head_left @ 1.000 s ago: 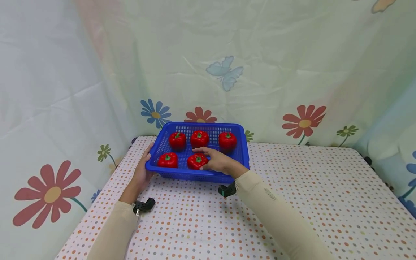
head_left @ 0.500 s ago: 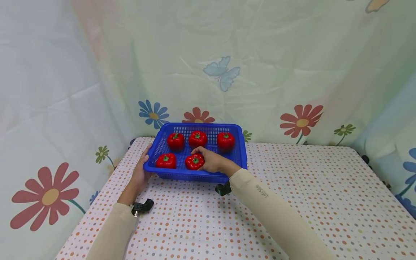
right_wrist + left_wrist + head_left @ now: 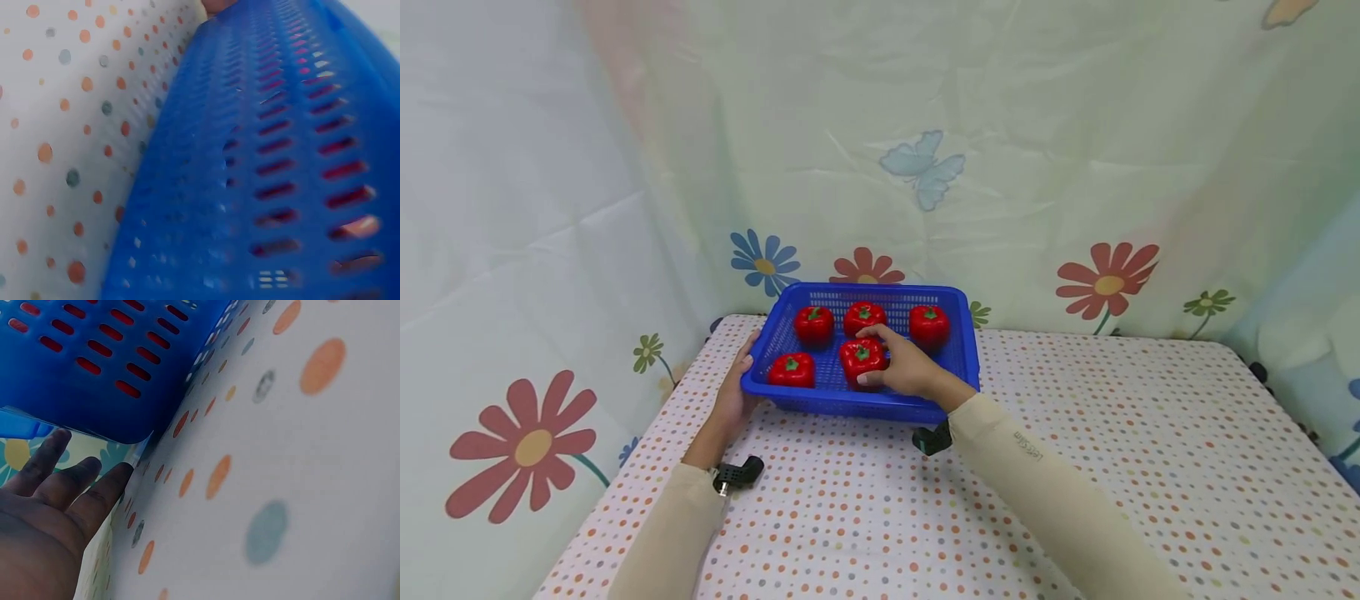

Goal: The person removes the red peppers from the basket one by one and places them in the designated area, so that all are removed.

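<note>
A blue perforated plastic basket (image 3: 850,403) sits on the dotted tabletop with several red bell peppers inside. My right hand (image 3: 910,367) reaches over the front rim and grips the front middle bell pepper (image 3: 862,363), thumb on the near side and fingers on the far side. The pepper looks slightly raised, close to the back middle pepper (image 3: 865,314). At the basket's left end, my left hand (image 3: 733,398) rests against the outer wall. Its fingers (image 3: 103,497) are extended beside the basket's corner in the left wrist view. The right wrist view shows only the basket's slotted wall (image 3: 250,156).
Other peppers stand at the back left (image 3: 814,326), back right (image 3: 928,327) and front left (image 3: 792,370) of the basket. The dotted tablecloth (image 3: 1112,433) spreads to the right and front. A flowered curtain (image 3: 1000,208) hangs right behind the basket.
My right fingers have closed around the front middle pepper, which has risen slightly and shifted toward the back. My left hand has stayed at the basket's left end.
</note>
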{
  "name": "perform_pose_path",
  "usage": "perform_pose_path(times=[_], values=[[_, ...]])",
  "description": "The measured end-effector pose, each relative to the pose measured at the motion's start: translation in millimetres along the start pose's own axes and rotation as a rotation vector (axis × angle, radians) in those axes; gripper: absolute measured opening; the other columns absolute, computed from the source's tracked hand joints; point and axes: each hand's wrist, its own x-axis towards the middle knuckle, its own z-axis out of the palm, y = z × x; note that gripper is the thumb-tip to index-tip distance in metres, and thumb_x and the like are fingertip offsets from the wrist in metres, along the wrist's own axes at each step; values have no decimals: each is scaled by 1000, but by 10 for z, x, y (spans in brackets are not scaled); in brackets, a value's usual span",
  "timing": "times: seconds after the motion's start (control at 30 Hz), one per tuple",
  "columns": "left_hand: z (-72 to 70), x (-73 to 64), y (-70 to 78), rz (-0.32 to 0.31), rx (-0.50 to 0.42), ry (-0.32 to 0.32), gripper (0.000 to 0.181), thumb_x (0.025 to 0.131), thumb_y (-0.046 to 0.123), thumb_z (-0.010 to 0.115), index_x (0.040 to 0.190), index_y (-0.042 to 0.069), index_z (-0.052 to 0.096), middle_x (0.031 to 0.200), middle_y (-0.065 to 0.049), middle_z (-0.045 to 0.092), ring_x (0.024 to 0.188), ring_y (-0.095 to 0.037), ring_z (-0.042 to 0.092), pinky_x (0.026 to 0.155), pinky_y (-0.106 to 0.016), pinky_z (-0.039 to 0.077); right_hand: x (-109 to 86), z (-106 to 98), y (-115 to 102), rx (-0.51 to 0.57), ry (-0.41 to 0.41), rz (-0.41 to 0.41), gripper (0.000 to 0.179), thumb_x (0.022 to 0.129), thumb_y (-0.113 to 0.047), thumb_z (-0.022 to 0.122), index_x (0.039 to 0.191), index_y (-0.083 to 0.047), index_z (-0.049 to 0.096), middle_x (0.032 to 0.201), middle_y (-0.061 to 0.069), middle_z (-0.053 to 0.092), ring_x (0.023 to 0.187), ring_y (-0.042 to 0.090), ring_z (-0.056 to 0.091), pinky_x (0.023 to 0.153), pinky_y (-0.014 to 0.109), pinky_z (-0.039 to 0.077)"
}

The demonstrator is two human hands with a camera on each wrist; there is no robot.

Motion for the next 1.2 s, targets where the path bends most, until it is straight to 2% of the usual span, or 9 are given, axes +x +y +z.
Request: perform_pose_path(times=[0.13,0.27,0.37,0.5,0.6,0.7,0.9,1.03,1.2], values=[[17,9,-2,4,9,5,58,102,50,34,156,40,18,166,0,14,150,-37,22,114,-62,28,-61,-212,-6,57,49,-2,70,84,-23,78,142,-27,40,140,16,49,126,35,53,98,48,52],[11,18,4,15,20,4,57,102,51,35,156,42,19,166,1,15,150,-36,23,114,-61,29,-125,-562,-27,124,120,13,71,86,-21,76,146,-26,37,142,19,46,128,38,50,98,51,51],[-4,31,4,22,18,-1,57,102,50,33,156,41,18,166,1,15,150,-36,23,114,-61,28,-159,-871,17,148,224,-6,73,88,-20,74,149,-22,33,145,21,42,128,41,49,101,54,49],[-15,40,5,23,16,-6,58,102,49,32,157,38,16,166,1,14,151,-36,21,115,-62,27,-185,-1237,187,124,388,-32,77,90,-19,71,153,-17,26,150,24,37,129,46,47,102,57,47],[-14,36,2,23,23,4,58,102,49,32,157,38,17,166,1,14,151,-36,20,115,-62,26,-189,-1410,402,69,475,6,79,92,-19,69,155,-13,22,152,26,34,132,48,44,102,58,46],[-10,22,-6,24,31,9,57,102,48,31,157,39,17,167,2,13,151,-36,18,115,-63,24,-189,-1484,680,47,511,96,81,93,-20,67,156,-12,18,155,26,30,137,48,37,105,60,42],[9,-1,-25,20,34,12,55,103,46,29,157,40,18,166,3,14,151,-35,19,116,-62,25,-174,-1423,1218,90,476,275,81,95,-19,63,158,-11,12,158,29,22,142,51,28,106,61,40],[11,4,-28,25,42,18,54,103,47,29,156,41,19,166,4,15,150,-36,21,114,-63,26,-143,-1327,1409,25,461,290,81,95,-20,64,158,-11,13,157,30,23,143,51,27,109,62,36],[14,14,-24,25,52,25,55,103,47,29,156,41,20,166,4,16,150,-36,22,115,-63,26,-111,-1228,1514,-19,466,304,80,96,-19,63,158,-10,14,158,29,24,144,50,26,112,63,31]])
